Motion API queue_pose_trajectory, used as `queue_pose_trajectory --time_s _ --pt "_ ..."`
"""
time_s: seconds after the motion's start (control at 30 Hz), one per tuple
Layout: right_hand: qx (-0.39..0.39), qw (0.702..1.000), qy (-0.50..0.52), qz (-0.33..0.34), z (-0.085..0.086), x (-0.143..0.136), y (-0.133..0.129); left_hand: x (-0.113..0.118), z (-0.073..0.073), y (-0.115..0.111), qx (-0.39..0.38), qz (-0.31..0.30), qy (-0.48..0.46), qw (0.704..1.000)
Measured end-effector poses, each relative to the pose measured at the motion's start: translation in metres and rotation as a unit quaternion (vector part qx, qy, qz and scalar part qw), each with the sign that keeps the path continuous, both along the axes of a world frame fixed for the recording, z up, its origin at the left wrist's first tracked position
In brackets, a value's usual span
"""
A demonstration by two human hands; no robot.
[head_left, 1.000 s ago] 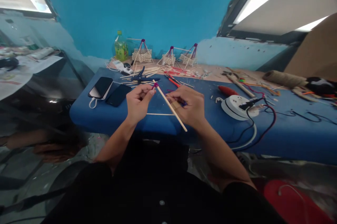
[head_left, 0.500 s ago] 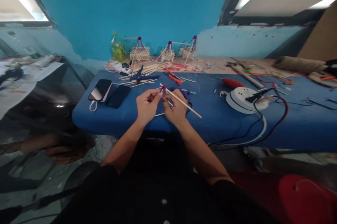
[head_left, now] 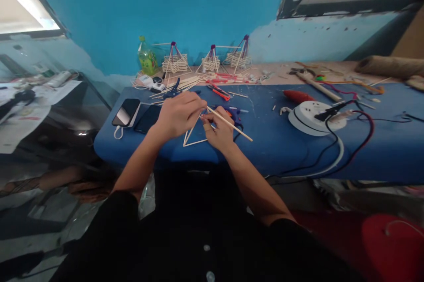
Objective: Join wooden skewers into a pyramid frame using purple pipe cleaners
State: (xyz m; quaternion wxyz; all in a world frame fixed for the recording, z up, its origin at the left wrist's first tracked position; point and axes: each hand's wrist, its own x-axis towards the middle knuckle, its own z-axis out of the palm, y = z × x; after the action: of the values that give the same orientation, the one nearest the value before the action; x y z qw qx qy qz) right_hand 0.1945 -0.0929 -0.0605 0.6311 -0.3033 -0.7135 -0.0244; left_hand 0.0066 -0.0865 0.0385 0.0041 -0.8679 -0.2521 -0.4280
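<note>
Pale wood makes up the stick [head_left: 232,125] that slants across the right hand [head_left: 215,128], its near end pointing down toward the person's right. Its far end meets the left hand [head_left: 182,113], whose fingers curl over it from above. Those fingertips are hidden behind the knuckles, so I cannot tell whether the left grip is together or apart. Thumb and fingers of the right grip are drawn together, clamped, as far as the small view shows, on the frame [head_left: 195,143], a thin wooden corner held over the blue bench [head_left: 265,154].

Just beyond the right hand is a blue tool [head_left: 235,115], with an orange cutter [head_left: 221,93] farther back. Behind the left hand are a dark clamp [head_left: 172,91] and loose sticks [head_left: 190,82]; to its left are a phone [head_left: 127,112], cable attached, and a black slab [head_left: 148,118].

Along the wall [head_left: 198,4] stand a green bottle [head_left: 147,59] and three stick models [head_left: 175,64] with purple tops. Over to the right are a red handle [head_left: 298,96] and a white power hub [head_left: 308,119], cords plugged in.
</note>
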Motion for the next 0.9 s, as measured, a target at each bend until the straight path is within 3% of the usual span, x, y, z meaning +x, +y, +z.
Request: queue_pose_trajectory --time_s 0.13,0.27,0.4,0.5,0.67,0.9 --pt "-0.014 1.0 0.003 0.007 -0.002 0.002 0.003 0.002 0.034 0.044 -0.164 -0.131 -0.015 0.978" --pt "-0.02 1.0 0.001 0.017 -0.002 0.004 0.005 0.006 0.045 0.073 -0.275 -0.19 -0.043 0.941" --pt "-0.026 0.999 0.007 0.034 -0.002 0.005 0.007 0.003 0.03 0.085 -0.239 -0.2 -0.002 0.95" --pt "-0.059 0.998 -0.001 0.018 -0.003 0.005 0.009 0.0 0.008 0.087 -0.248 -0.181 -0.071 0.949" --pt "-0.073 0.997 -0.001 0.01 -0.007 0.005 0.013 0.004 -0.014 0.086 -0.392 -0.185 -0.177 0.884" --pt "-0.071 0.997 0.005 0.009 -0.007 0.005 0.014 0.007 -0.01 0.105 -0.518 -0.207 -0.148 0.817"
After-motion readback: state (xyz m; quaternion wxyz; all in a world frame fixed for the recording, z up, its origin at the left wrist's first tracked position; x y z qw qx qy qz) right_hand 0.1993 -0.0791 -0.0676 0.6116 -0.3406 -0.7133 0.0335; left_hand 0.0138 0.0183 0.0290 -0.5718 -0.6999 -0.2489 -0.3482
